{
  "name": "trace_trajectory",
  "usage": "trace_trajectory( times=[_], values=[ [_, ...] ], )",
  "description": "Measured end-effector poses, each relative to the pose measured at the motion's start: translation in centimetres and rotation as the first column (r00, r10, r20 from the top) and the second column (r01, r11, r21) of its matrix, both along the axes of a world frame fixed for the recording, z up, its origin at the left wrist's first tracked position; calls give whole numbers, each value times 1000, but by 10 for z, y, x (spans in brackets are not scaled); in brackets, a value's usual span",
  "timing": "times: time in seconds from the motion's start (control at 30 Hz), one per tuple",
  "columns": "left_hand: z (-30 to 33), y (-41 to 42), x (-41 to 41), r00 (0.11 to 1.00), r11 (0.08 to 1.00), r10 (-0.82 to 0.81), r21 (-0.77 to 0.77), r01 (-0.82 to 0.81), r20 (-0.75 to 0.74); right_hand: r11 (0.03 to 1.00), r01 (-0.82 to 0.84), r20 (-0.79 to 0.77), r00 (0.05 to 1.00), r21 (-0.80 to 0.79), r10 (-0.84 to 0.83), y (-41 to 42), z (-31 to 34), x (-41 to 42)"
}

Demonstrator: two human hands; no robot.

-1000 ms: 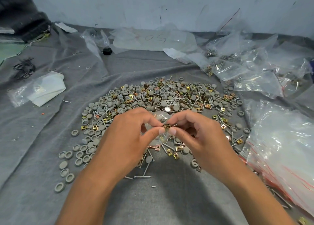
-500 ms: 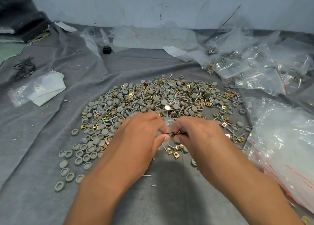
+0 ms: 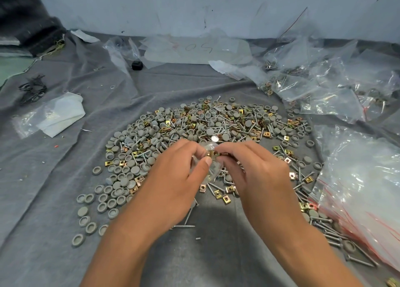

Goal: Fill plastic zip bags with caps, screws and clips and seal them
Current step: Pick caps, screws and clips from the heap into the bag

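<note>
A wide heap of grey caps point(image 3: 129, 135), silver screws point(image 3: 225, 124) and gold clips point(image 3: 226, 199) lies on the grey cloth point(image 3: 54, 189). Above its near edge my left hand point(image 3: 173, 178) pinches a small clear zip bag point(image 3: 211, 169) between thumb and fingers. My right hand point(image 3: 255, 167) meets it at the bag's mouth, its fingertips pinching gold clips point(image 3: 213, 154) there. Screws show through the bag below the thumb. The fingers hide most of the bag's top.
Filled clear bags point(image 3: 313, 85) pile up at the back right. A stack of empty zip bags point(image 3: 363, 189) lies at the right edge. A folded white bag point(image 3: 56, 115) and black wires point(image 3: 32, 89) sit at the left. A small black object point(image 3: 137, 65) lies near the back.
Both hands have moved slightly away from me over the heap, still joined at the bag's mouth. The right fingertips have pushed the gold clips closer into the opening.
</note>
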State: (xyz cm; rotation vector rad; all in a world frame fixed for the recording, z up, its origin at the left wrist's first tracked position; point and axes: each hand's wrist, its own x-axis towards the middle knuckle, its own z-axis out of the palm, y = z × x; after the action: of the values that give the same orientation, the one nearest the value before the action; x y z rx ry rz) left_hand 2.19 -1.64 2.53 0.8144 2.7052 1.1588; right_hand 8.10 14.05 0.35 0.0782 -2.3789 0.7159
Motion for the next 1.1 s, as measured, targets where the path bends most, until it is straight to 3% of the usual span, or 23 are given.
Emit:
trace_trajectory(
  times=[0.13,0.27,0.43,0.6,1.0,1.1],
  values=[
    [1,1,1,999,999,-22,-48,21,-28,1000,-13,10,1000,0,13,-1,-2,0],
    [0,-6,-3,992,993,119,-4,-119,-34,998,66,-89,994,2,-65,9,4,1],
    [-2,-9,-5,994,998,15,-65,-22,-106,990,39,-30,999,-132,-43,14,5,0],
    [-2,-3,-4,992,999,-3,-35,-1,-123,997,-72,-32,997,-31,71,8,4,0],
    [-3,-3,-4,997,999,52,9,-52,-55,993,-46,-35,998,112,50,6,4,-4],
    [-2,-2,-2,997,999,47,-1,-47,-54,996,-43,-54,997,84,48,3,5,-4]
  ],
)
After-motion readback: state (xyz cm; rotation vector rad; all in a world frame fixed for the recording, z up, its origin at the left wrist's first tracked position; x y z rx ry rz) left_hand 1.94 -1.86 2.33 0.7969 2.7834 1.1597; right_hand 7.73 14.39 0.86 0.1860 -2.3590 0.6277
